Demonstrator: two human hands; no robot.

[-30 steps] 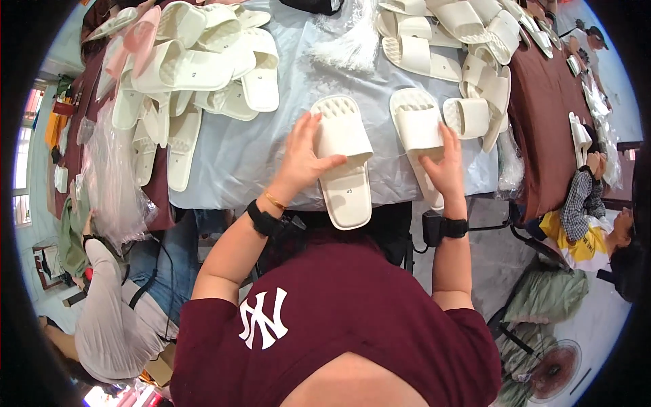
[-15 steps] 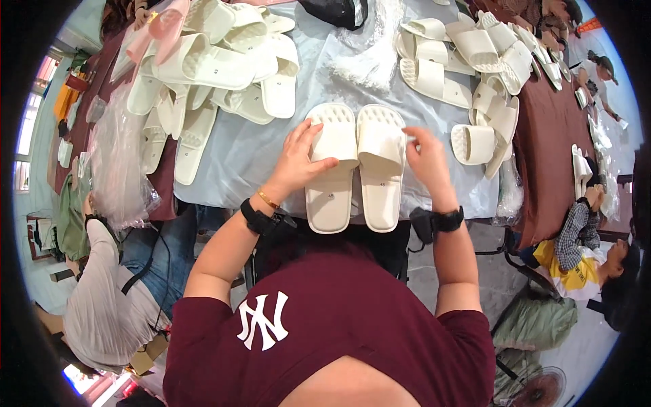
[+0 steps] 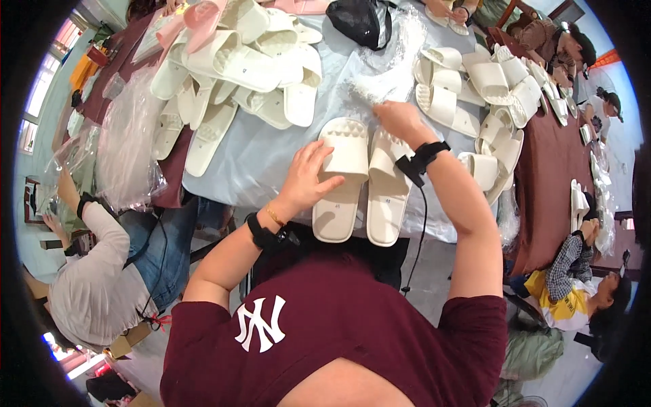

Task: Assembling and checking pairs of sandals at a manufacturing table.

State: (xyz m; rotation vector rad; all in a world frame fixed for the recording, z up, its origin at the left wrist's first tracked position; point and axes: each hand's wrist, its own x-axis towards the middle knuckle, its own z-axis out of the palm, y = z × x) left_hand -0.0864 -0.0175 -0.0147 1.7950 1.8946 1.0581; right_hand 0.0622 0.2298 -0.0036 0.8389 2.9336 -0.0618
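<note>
A pair of cream slide slippers lies side by side in front of me, toes away: the left slipper [image 3: 337,210] and the right slipper [image 3: 388,210]. My left hand [image 3: 306,178] rests against the left slipper's strap, fingers spread and thumb stretched out over its edge. Beyond the right slipper, my right hand [image 3: 401,122] reaches to the near edge of a heap of fine white plastic strands [image 3: 380,87]. Its fingers are curled together; whatever they may hold is too small to make out. My right wrist and hand cover part of the right slipper's strap.
Loose cream slippers [image 3: 251,68] are heaped at the left, with pink slippers [image 3: 203,20] behind them. More cream slippers [image 3: 488,78] lie at the right. A black bag [image 3: 356,24] sits at the back. Clear plastic bags [image 3: 129,142] hang over the left edge. Other people sit nearby.
My right hand has moved away from the right slipper's side, forward to the white strands, its fingers curling. My left hand stays at the left slipper. The whole view has shifted slightly.
</note>
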